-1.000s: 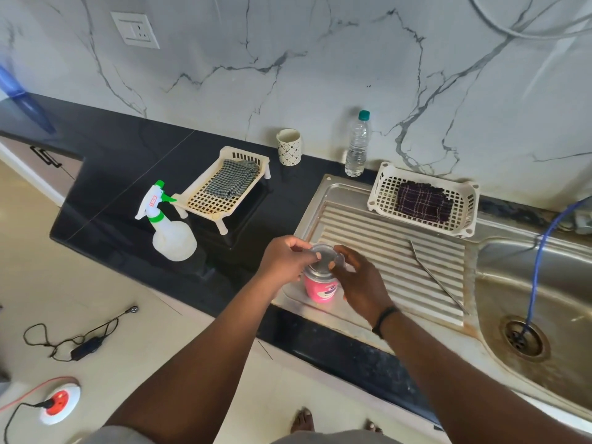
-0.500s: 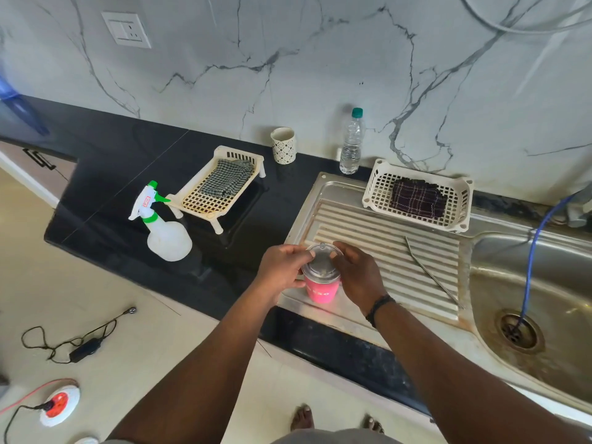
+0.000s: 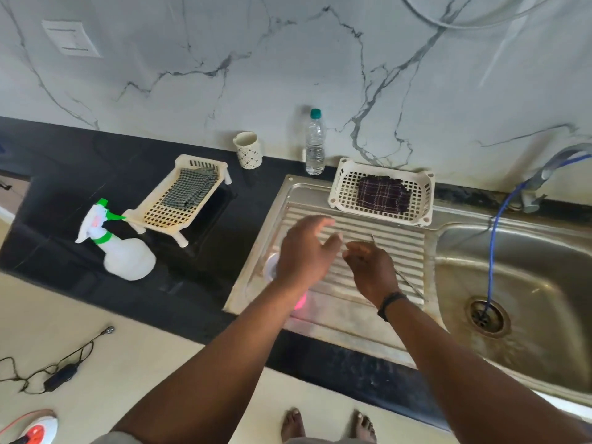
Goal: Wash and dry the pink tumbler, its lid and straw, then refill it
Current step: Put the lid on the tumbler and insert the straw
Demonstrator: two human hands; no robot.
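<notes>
The pink tumbler (image 3: 301, 304) stands on the steel drainboard (image 3: 346, 315), mostly hidden under my left wrist; only a pink patch and a bit of its clear lid (image 3: 270, 265) show. My left hand (image 3: 307, 248) hovers above it with fingers spread and holds nothing. To its right, my right hand (image 3: 371, 270) hangs over the ribs with loosely curled fingers, also holding nothing. The thin metal straw (image 3: 409, 285) lies on the drainboard, partly under my right hand. The frame is motion-blurred.
At the back of the drainboard sits a white basket (image 3: 426, 200) with a dark cloth. A water bottle (image 3: 315, 145) and cup (image 3: 248, 150) stand by the wall. A rack (image 3: 150, 216) with a checked cloth and a spray bottle (image 3: 125, 254) stand left. The sink basin (image 3: 528, 283) with a blue hose (image 3: 493, 251) is right.
Both hands have let go of the lid and tumbler and lifted away toward the back of the drainboard. The view has shifted and blurred.
</notes>
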